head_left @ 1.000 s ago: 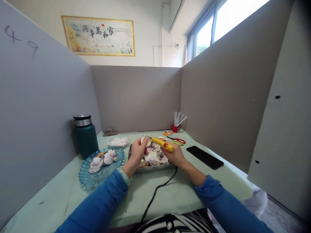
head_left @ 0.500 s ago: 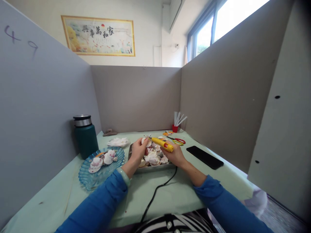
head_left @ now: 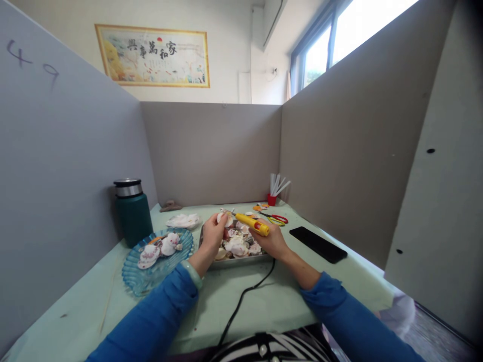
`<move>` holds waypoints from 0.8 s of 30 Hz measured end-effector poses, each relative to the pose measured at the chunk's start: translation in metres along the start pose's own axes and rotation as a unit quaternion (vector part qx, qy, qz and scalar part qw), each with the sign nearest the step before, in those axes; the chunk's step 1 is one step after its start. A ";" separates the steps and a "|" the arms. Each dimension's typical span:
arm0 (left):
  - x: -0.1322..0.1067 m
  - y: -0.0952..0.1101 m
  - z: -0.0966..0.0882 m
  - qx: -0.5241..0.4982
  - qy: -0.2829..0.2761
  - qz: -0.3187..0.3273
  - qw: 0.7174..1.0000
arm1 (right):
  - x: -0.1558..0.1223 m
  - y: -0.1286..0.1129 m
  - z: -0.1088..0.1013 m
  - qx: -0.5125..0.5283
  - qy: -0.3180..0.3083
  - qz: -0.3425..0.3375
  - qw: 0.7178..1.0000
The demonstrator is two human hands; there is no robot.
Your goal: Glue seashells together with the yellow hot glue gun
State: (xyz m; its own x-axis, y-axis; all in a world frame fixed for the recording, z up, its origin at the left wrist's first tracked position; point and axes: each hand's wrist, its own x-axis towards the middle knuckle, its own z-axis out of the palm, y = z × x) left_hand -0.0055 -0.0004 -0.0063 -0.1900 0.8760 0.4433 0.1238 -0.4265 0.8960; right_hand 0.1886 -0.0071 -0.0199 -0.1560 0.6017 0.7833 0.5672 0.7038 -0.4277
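Note:
My left hand (head_left: 213, 236) is closed on a small pale seashell (head_left: 225, 219), pinched between thumb and fingers above the tray. In my right hand (head_left: 272, 242) is a yellow corded glue gun (head_left: 251, 222), its thin tip pointing left, close to the shell. Whether the tip touches the shell I cannot tell. Below both hands lies a shallow metal tray (head_left: 236, 262) heaped with mixed seashells (head_left: 237, 247). A black cord (head_left: 243, 294) runs from beneath my right hand toward my lap.
A blue glass plate (head_left: 133, 274) with joined shells (head_left: 169, 244) stands left, by a green bottle (head_left: 132, 216). White crumpled material (head_left: 183, 221) lies behind. Scissors (head_left: 278, 219), a black phone (head_left: 318, 244) and a red cup (head_left: 271, 200) of white sticks are right. Grey partitions (head_left: 211, 151) enclose the table.
My left hand has shifted slightly left with the shell, widening the space to the glue gun's body. My right hand and the glue gun look nearly still.

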 end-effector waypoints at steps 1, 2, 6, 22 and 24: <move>0.000 0.000 0.000 0.001 0.000 0.000 1.000 | 0.000 0.000 0.000 0.001 0.000 0.000 1.000; 0.000 0.000 0.000 0.002 -0.001 0.001 1.000 | 0.000 0.000 0.000 0.001 0.000 0.000 1.000; -0.001 0.000 0.000 0.006 0.001 0.004 1.000 | 0.000 -0.001 0.000 0.000 0.000 0.003 1.000; 0.000 0.000 0.000 -0.013 0.006 -0.004 1.000 | 0.000 0.000 0.000 -0.007 0.004 -0.004 1.000; 0.000 0.000 0.001 -0.016 0.006 -0.005 1.000 | 0.000 0.001 0.000 -0.006 0.004 -0.004 1.000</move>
State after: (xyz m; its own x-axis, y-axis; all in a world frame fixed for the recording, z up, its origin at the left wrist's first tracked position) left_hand -0.0051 0.0002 -0.0063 -0.2028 0.8778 0.4340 0.0902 -0.4246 0.9009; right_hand 0.1888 -0.0067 -0.0204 -0.1538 0.5937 0.7898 0.5759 0.7034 -0.4166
